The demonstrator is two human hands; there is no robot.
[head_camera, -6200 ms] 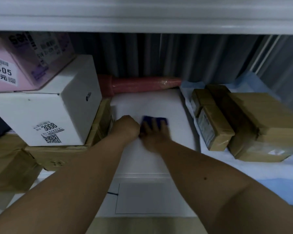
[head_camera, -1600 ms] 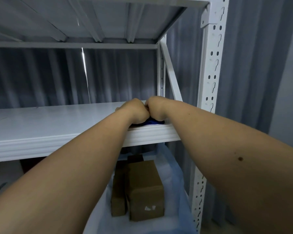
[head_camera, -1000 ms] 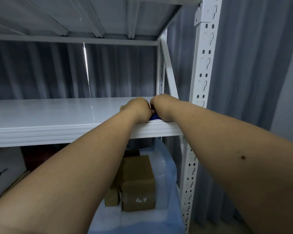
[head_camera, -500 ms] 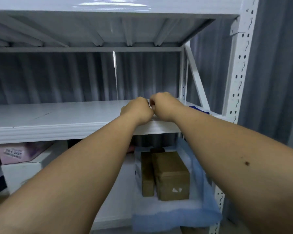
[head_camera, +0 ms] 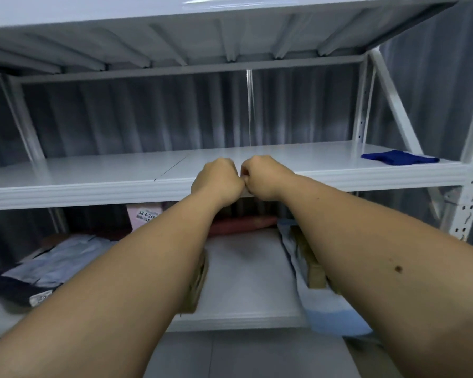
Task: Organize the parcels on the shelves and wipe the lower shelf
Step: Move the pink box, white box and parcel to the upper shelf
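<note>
Both fists out in front of me, knuckles touching, over the front lip of the middle shelf (head_camera: 93, 173). Left hand (head_camera: 217, 182) clenched, nothing in it that I can see. Right hand (head_camera: 265, 177) clenched too, likewise empty. Blue cloth (head_camera: 399, 157) lies at the far right end of that shelf, well apart from my hands. Lower shelf (head_camera: 246, 282) below: pink box (head_camera: 144, 215) at the back, red roll (head_camera: 243, 223) behind, brown parcels (head_camera: 311, 266) on blue wrap (head_camera: 328, 315) at right.
</note>
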